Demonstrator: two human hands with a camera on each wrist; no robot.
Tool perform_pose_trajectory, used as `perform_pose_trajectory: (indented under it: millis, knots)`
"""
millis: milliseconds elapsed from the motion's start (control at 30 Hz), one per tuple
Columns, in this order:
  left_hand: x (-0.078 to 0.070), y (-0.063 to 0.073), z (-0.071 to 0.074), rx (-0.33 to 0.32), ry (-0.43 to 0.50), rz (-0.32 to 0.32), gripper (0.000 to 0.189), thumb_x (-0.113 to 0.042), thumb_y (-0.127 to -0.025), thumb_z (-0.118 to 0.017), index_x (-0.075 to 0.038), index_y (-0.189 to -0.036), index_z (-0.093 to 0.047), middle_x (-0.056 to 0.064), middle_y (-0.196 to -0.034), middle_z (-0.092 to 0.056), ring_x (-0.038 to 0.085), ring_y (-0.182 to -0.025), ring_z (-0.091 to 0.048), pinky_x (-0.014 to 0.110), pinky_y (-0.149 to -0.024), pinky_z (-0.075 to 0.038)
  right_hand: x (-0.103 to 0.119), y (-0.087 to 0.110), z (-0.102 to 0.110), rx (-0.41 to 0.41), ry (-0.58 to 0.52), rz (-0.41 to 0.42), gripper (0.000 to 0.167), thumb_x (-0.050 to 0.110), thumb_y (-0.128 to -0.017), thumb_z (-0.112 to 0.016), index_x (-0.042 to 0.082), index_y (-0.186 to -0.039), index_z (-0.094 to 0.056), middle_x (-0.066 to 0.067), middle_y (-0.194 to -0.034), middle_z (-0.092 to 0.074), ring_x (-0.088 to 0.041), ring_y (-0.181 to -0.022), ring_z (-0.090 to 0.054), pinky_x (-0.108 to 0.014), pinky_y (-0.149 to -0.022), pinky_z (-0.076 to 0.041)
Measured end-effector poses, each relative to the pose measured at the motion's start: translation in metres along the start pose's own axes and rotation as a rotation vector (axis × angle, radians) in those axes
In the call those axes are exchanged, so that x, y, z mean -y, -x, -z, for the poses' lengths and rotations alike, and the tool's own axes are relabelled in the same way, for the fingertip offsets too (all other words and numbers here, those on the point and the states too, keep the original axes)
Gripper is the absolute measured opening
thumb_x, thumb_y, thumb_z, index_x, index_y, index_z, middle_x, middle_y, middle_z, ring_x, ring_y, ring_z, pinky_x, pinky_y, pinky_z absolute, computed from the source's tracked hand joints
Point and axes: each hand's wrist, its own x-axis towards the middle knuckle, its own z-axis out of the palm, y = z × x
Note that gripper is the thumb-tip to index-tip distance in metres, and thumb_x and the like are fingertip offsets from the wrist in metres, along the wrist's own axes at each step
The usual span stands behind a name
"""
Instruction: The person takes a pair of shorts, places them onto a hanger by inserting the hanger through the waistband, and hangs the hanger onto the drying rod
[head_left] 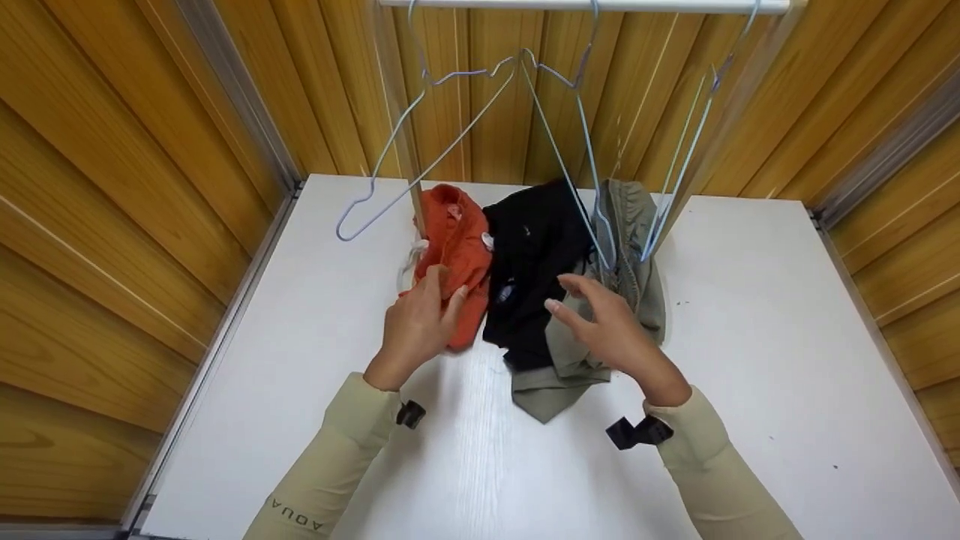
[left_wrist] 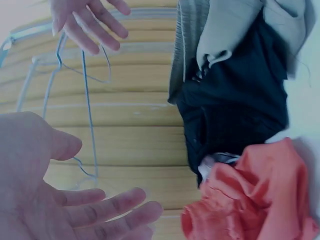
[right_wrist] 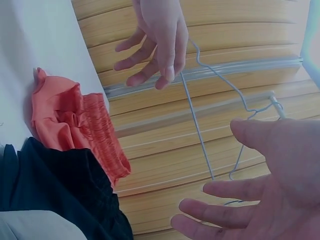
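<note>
Both hands hover over the clothes with nothing in them, fingers spread and loosely bent. In the head view the left hand (head_left: 418, 319) overlaps the lower part of an orange garment (head_left: 469, 255) with a gathered waistband. To its right the right hand (head_left: 609, 322) is over a grey-green garment (head_left: 646, 289), which also has a gathered waistband. A black garment (head_left: 529, 255) lies between these two, partly on the grey-green cloth. The left wrist view shows the left palm (left_wrist: 30, 185) and spread fingers; the right wrist view shows the right hand (right_wrist: 290, 175) likewise.
A white rail (head_left: 585, 5) on a wooden frame stands over the back of the white table (head_left: 300, 360). Several wire hangers hang from it, among them a left hanger (head_left: 390, 157), a middle hanger (head_left: 551, 135) and a right hanger (head_left: 686, 165). Wood-panelled walls (head_left: 90, 225) surround the table.
</note>
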Motion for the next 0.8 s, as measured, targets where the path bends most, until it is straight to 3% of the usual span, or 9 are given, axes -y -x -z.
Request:
perform_pose_trajectory:
  millis: [133, 300, 500, 633, 800]
  knots:
    - [0.012, -0.005, -0.004, 0.014, 0.049, 0.071, 0.034, -0.036, -0.098, -0.054, -0.006, -0.114, -0.054, 0.007, -0.074, -0.06, 0.022, -0.06, -0.057, 0.034, -0.052, -0.044, -0.003, -0.008, -0.005, -0.016, -0.008, -0.007, 0.057, 0.04, -0.098, -0.054, 0.006, -0.143, -0.043, -0.017, -0.144, -0.047, -0.034, -0.135, -0.042, -0.055, -0.109, -0.035]
    - [0.028, -0.012, -0.009, 0.064, 0.083, 0.207, 0.03, -0.039, -0.098, -0.051, -0.01, -0.105, -0.055, 0.006, -0.078, -0.062, 0.02, -0.064, -0.056, 0.03, -0.056, -0.042, -0.002, -0.019, -0.011, -0.028, -0.007, -0.009, 0.053, 0.038, -0.098, -0.055, 0.006, -0.139, -0.047, -0.017, -0.138, -0.053, -0.032, -0.129, -0.048, -0.05, -0.106, -0.039]
    - [0.043, -0.021, -0.015, 0.094, 0.099, 0.319, 0.031, -0.041, -0.098, -0.05, -0.01, -0.1, -0.056, 0.007, -0.082, -0.062, 0.022, -0.069, -0.057, 0.031, -0.059, -0.041, -0.002, -0.029, -0.018, -0.034, 0.015, -0.025, 0.049, 0.039, -0.097, -0.056, 0.009, -0.136, -0.051, -0.015, -0.133, -0.057, -0.032, -0.123, -0.052, -0.047, -0.101, -0.043]
    - [0.051, -0.028, -0.02, 0.079, 0.113, 0.391, 0.034, -0.043, -0.097, -0.05, -0.01, -0.104, -0.055, 0.006, -0.09, -0.061, 0.023, -0.077, -0.058, 0.034, -0.066, -0.045, -0.002, -0.036, -0.025, -0.042, -0.011, -0.008, 0.046, 0.035, -0.098, -0.056, 0.006, -0.133, -0.052, -0.017, -0.131, -0.058, -0.034, -0.121, -0.054, -0.048, -0.1, -0.043]
    - [0.058, -0.036, -0.025, 0.071, 0.12, 0.439, 0.047, -0.045, -0.096, -0.051, -0.006, -0.122, -0.053, 0.011, -0.108, -0.058, 0.029, -0.089, -0.059, 0.042, -0.077, -0.048, -0.002, -0.043, -0.033, -0.048, -0.069, -0.006, 0.043, 0.032, -0.097, -0.058, 0.005, -0.131, -0.054, -0.018, -0.128, -0.059, -0.034, -0.118, -0.057, -0.048, -0.1, -0.045]
